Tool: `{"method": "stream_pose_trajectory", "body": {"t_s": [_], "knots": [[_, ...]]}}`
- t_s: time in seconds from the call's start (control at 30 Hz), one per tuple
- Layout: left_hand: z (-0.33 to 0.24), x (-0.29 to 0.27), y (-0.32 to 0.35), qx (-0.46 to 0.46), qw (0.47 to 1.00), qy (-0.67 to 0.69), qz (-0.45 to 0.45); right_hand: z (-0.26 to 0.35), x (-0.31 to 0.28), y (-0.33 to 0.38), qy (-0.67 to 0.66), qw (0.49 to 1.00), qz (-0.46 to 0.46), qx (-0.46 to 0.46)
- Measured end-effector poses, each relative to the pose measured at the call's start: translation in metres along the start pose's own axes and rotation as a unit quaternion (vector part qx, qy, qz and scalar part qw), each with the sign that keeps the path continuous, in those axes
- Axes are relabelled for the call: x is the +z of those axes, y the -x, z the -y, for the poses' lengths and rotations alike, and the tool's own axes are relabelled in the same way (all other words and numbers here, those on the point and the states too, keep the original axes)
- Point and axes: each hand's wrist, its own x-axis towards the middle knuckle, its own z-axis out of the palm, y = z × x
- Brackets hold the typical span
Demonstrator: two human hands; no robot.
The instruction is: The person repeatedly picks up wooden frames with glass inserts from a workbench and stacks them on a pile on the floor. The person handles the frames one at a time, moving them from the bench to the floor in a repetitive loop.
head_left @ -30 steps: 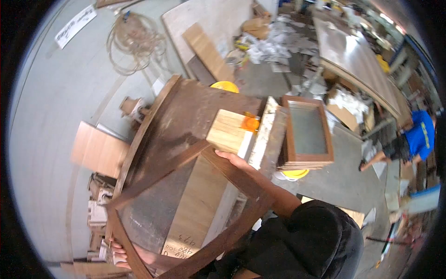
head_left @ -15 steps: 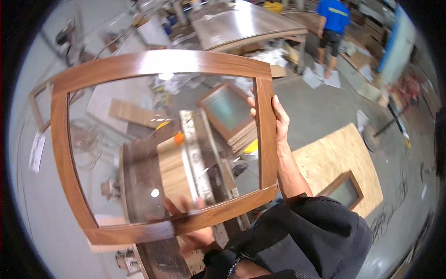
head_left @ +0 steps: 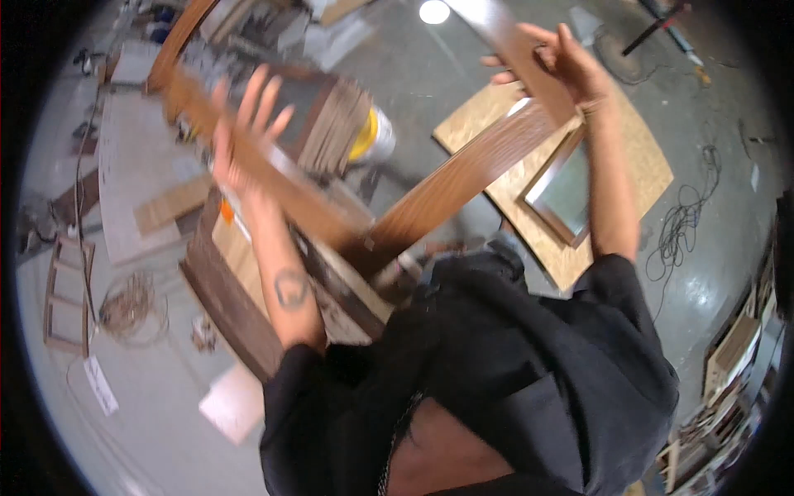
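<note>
A brown wooden frame point(head_left: 471, 178) with a clear pane is tilted in front of me, one corner pointing toward my body. Its far part runs out of the picture at the top. My left hand point(head_left: 248, 140) is at the left rail, with long fingers spread across it; motion blurs the exact contact. Around the right rail my right hand point(head_left: 571, 70) is closed, thumb and fingers on opposite sides. Below that hand, a smaller wood-framed glass panel point(head_left: 562, 194) lies on a pale board point(head_left: 637, 157).
Left of centre stands a dark workbench point(head_left: 227, 293) with a pale wood strip. Beyond it are stacked brown frames point(head_left: 335, 124) and a white-and-yellow bucket point(head_left: 376, 136). Coiled wire point(head_left: 132, 306) and black cable point(head_left: 682, 219) lie on the floor. Scrap wood point(head_left: 732, 355) is piled at the right.
The frame has swung from facing me upright to a tilted pose, higher in the picture. My right hand has moved up and right, my left hand up and left. The view has tipped downward.
</note>
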Motion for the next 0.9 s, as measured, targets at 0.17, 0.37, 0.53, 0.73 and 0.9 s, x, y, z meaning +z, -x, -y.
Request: {"method": "stream_pose_trajectory", "body": {"t_s": [0.17, 0.37, 0.53, 0.73, 0.9], "knots": [[0.133, 0.071, -0.083, -0.206, 0.945, 0.184, 0.174, -0.013, -0.123, 0.067, 0.115, 0.944, -0.291, 0.104], [0.317, 0.138, -0.064, -0.417, 0.908, 0.003, 0.035, -0.142, -0.209, 0.194, 0.288, 0.715, -0.622, 0.140], [0.439, 0.159, 0.076, -0.532, 0.833, -0.144, 0.052, -0.225, -0.159, 0.322, 0.138, 0.615, -0.763, 0.143], [0.615, 0.181, 0.191, -0.396, 0.866, -0.253, 0.172, -0.354, -0.170, 0.455, 0.131, 0.472, -0.843, 0.223], [0.746, 0.223, 0.194, -0.357, 0.812, -0.393, 0.244, -0.420, -0.274, 0.508, 0.191, 0.409, -0.861, 0.233]]}}
